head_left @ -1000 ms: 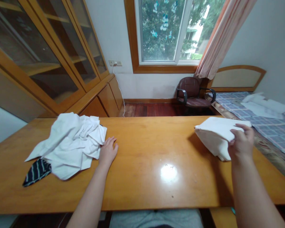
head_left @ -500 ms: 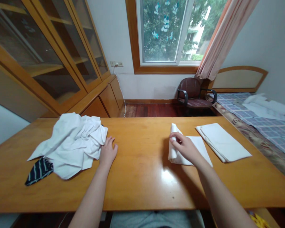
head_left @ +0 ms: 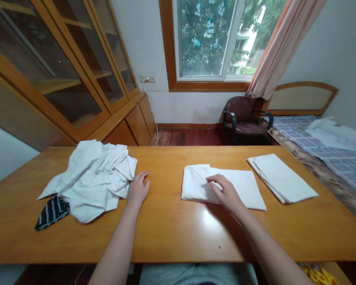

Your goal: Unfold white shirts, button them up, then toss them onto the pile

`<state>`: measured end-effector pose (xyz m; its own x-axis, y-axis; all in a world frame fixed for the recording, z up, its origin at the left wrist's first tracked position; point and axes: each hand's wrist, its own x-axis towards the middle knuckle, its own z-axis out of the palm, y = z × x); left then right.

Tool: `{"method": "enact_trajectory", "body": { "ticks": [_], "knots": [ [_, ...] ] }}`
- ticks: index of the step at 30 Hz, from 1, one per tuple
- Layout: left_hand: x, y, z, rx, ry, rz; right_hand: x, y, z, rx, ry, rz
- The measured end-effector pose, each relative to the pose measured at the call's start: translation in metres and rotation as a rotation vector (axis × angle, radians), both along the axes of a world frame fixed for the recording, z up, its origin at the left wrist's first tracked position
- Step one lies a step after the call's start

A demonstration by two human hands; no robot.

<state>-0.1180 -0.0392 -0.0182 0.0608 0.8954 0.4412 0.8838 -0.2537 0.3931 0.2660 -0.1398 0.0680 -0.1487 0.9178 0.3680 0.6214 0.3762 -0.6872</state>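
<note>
A folded white cloth (head_left: 195, 184) lies flat in the middle of the table, long from left to right, with a flap edge showing near its centre. Over that cloth is my right hand (head_left: 225, 192), fingers curved and apart, holding nothing; whether the fingertips touch the fabric I cannot tell. My left hand (head_left: 138, 189) rests on the tabletop with fingers spread, against the right edge of a crumpled pile of white cloth (head_left: 97, 178). A dark striped cloth (head_left: 52, 213) pokes out from under the pile. To the right lies another neatly folded white cloth (head_left: 283, 178).
The wooden table (head_left: 163, 233) spans the front. Beyond it stand a glass-door cabinet (head_left: 89, 91) at left, a brown armchair (head_left: 240, 114) under the window, and a bed (head_left: 323, 138) at right. A white cord (head_left: 150, 107) hangs from the wall socket.
The raised end of the middle cloth has come down flat toward the left. My right hand has let go of it. The left hand stays beside the pile.
</note>
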Motion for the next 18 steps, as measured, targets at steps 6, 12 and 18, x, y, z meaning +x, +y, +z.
{"method": "enact_trajectory", "body": {
  "ticks": [6, 12, 18],
  "knots": [
    [0.017, -0.009, 0.011, 0.005, -0.004, -0.238, 0.05, -0.001, -0.049, 0.059, -0.174, -0.226],
    [0.07, -0.035, 0.031, -0.097, -0.048, -0.527, 0.037, -0.004, -0.068, 0.107, -0.287, -0.092],
    [0.136, -0.067, 0.041, -0.207, -0.009, -0.66, -0.002, 0.006, -0.053, 0.012, -0.084, 0.144]
  ]
}}
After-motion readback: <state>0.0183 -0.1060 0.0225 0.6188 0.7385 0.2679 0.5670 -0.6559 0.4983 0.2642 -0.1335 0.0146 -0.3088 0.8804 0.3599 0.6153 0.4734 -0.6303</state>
